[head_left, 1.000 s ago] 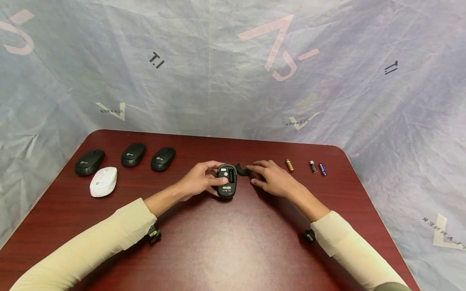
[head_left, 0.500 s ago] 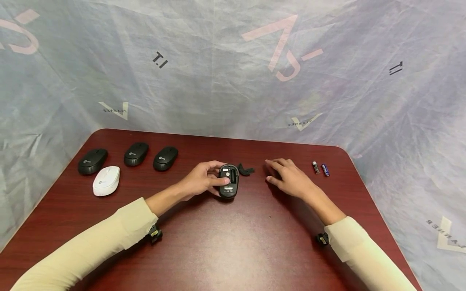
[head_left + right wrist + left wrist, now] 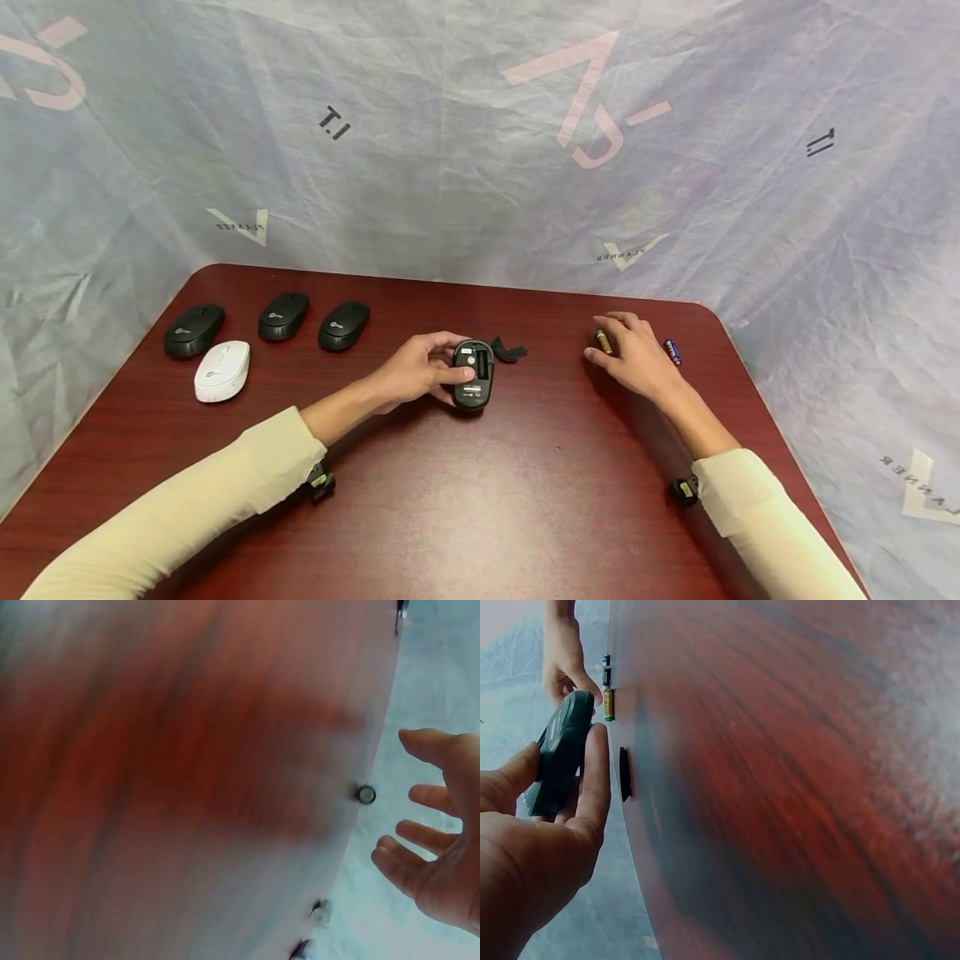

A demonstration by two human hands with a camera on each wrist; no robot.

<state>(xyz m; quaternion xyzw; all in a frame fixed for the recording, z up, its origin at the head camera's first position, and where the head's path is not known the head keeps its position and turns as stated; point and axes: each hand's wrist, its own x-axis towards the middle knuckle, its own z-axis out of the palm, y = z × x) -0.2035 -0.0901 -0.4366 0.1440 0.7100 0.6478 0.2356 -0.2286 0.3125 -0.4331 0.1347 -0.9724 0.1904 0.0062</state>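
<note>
My left hand (image 3: 416,371) grips a black computer mouse (image 3: 473,392), underside up, with its battery slot exposed and the thumb across it. In the left wrist view the mouse (image 3: 564,746) is raised off the table between thumb and fingers. Beside it lies a black curved battery cover (image 3: 508,351). My right hand (image 3: 637,357) hovers by a gold AA-type battery (image 3: 603,341), its fingers spread around but apart from it. In the right wrist view the battery's end (image 3: 365,795) faces the fingers (image 3: 427,796). A blue battery (image 3: 672,352) lies beyond; a black one is hidden in the head view.
At the left stand three black mice, the outer one (image 3: 194,331), the middle one (image 3: 284,316) and the inner one (image 3: 344,325), plus a white mouse (image 3: 222,372). A grey printed cloth (image 3: 435,150) hangs behind the dark red table (image 3: 480,500).
My right hand has moved right, away from the battery cover and over to the gold battery. The cover stays on the table. My left hand keeps holding the mouse.
</note>
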